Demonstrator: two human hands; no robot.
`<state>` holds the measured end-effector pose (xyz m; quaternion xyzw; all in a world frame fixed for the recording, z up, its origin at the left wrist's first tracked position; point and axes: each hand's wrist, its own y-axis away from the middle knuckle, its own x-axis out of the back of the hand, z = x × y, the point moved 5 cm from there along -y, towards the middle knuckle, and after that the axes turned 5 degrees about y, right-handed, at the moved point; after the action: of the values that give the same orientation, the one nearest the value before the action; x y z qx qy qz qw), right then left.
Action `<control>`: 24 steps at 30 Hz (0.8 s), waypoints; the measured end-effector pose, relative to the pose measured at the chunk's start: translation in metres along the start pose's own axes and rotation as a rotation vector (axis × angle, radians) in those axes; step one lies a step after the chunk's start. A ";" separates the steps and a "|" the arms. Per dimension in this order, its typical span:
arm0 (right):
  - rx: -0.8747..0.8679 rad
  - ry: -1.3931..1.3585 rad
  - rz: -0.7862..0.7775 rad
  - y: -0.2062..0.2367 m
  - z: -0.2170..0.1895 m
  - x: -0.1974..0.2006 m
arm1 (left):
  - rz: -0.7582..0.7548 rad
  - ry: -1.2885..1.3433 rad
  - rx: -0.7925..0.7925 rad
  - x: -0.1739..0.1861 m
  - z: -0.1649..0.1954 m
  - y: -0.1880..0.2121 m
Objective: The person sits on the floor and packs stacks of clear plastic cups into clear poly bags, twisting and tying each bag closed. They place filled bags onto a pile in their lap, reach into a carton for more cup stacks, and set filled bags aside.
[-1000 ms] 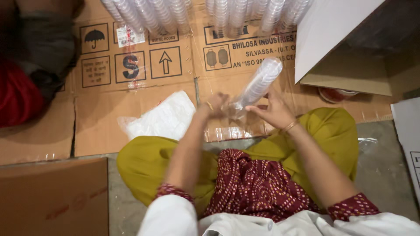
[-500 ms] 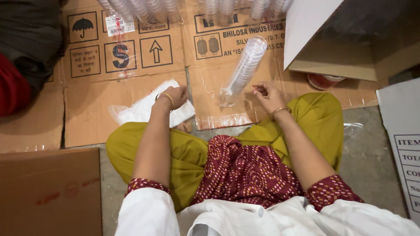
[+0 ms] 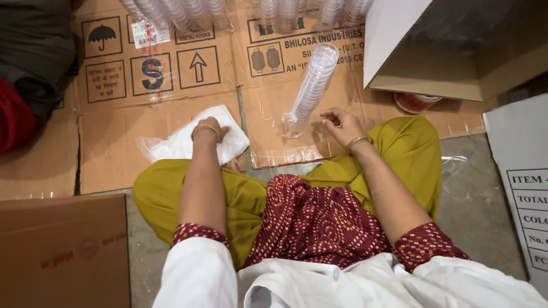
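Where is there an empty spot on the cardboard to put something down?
There is bare cardboard left of the white bag under the left hand. A smaller patch lies between that bag and the sleeve of clear cups. It is crowded along the top, where cup stacks lie, and around the right hand near the open box.

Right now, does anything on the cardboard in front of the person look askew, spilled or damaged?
Nothing spilled or broken. The sleeve of clear cups lies tilted on the flattened cardboard, beside the right hand and apart from the rows at the top. The left hand rests on a rumpled white bag.
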<state>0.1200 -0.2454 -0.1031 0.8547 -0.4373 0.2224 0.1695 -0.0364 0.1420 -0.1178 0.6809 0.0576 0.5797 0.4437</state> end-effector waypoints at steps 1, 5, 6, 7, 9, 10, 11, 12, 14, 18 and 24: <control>0.000 -0.006 -0.004 0.000 0.000 0.000 | 0.033 0.000 -0.029 0.000 0.000 -0.002; -0.015 -0.022 -0.005 -0.001 0.002 -0.002 | 0.080 0.039 -0.058 -0.003 -0.003 -0.009; -0.001 -0.020 -0.010 -0.002 0.002 -0.003 | 0.073 0.058 -0.043 -0.004 -0.005 -0.009; 0.013 -0.018 -0.014 -0.002 0.003 -0.003 | 0.047 0.077 -0.027 -0.006 -0.005 -0.010; 0.023 -0.015 -0.025 -0.003 0.002 -0.004 | -0.007 0.113 0.008 -0.007 -0.005 -0.007; 0.018 -0.013 -0.029 -0.003 0.002 -0.005 | 0.019 0.096 -0.007 -0.007 -0.005 -0.008; 0.014 -0.010 -0.033 -0.003 0.003 -0.004 | 0.044 0.078 -0.022 -0.006 -0.004 -0.010; 0.005 -0.010 -0.034 -0.003 0.003 -0.004 | 0.070 0.061 -0.040 -0.005 -0.003 -0.010; -0.015 -0.010 -0.035 -0.002 0.003 -0.004 | 0.055 0.042 -0.052 -0.007 -0.002 -0.012; 0.000 0.008 -0.041 -0.002 0.000 -0.003 | 0.101 0.131 0.001 -0.007 -0.004 -0.014; 0.012 -0.016 -0.043 -0.002 0.002 -0.005 | 0.056 0.047 -0.035 -0.005 0.000 -0.005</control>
<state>0.1196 -0.2419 -0.1073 0.8667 -0.4187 0.2145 0.1656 -0.0354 0.1425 -0.1249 0.6606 0.0387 0.6088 0.4376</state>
